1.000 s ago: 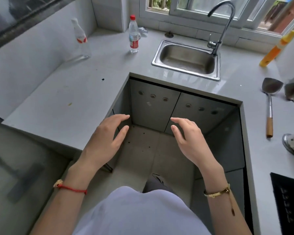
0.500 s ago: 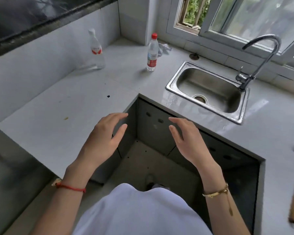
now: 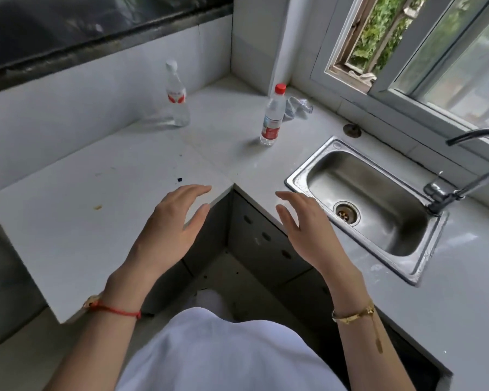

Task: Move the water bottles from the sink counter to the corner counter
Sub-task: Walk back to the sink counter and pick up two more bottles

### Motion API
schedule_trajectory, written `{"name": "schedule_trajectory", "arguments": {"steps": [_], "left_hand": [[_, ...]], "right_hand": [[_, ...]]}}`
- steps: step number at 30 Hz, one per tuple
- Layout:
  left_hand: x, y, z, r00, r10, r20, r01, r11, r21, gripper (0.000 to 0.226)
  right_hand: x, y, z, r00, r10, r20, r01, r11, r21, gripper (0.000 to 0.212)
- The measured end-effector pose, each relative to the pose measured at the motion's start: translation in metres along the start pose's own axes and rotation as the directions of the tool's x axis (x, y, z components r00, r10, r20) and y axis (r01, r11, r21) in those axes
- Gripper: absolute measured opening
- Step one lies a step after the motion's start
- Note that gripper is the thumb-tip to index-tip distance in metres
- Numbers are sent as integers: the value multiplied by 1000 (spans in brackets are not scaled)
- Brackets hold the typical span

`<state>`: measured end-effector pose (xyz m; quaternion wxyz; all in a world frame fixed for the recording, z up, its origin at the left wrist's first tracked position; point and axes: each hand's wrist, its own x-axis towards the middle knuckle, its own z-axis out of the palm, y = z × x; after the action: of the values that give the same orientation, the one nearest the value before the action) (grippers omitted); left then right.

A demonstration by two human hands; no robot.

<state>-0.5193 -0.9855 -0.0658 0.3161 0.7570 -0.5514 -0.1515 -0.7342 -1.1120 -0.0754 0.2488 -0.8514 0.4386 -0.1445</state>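
Hovering at frame centre, our left hand point(image 3: 168, 224) and right hand point(image 3: 308, 230) show fingers spread, holding nothing; red-capped bottle point(image 3: 272, 115) stands upper centre beside sink point(image 3: 370, 204), white-capped bottle point(image 3: 176, 95) upper left against wall

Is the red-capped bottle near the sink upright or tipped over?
Upright: the red-capped bottle stands on its base on the counter, cap on top.

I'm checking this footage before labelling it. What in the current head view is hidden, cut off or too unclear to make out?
- Tap: spout runs off the right edge.
- Labels on the red-capped bottle and the clear bottle: print too small to read.
- Crumpled thing behind the red-capped bottle: partly hidden, unidentifiable.
- Floor below: covered by the person's white clothing.
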Motion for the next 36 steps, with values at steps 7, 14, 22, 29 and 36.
{"name": "schedule_trajectory", "arguments": {"steps": [7, 14, 22, 29, 36], "left_hand": [[49, -9, 2, 999, -44, -8, 44, 999, 12, 38], [110, -27, 1, 999, -42, -23, 42, 999, 18, 37], [168, -45, -7, 1000, -19, -11, 19, 1000, -1, 37], [200, -57, -11, 1000, 2, 16, -2, 1000, -6, 37], [226, -65, -10, 1000, 7, 22, -7, 1000, -19, 37]], "right_hand": [[58, 2, 2, 998, -32, 52, 32, 999, -1, 38], [121, 6, 7, 997, -50, 52, 51, 999, -13, 38], [178, -3, 8, 998, -52, 27, 52, 999, -13, 37], [204, -6, 12, 1000, -29, 8, 29, 999, -17, 38], [225, -3, 11, 1000, -15, 6, 15, 1000, -14, 37]]}}
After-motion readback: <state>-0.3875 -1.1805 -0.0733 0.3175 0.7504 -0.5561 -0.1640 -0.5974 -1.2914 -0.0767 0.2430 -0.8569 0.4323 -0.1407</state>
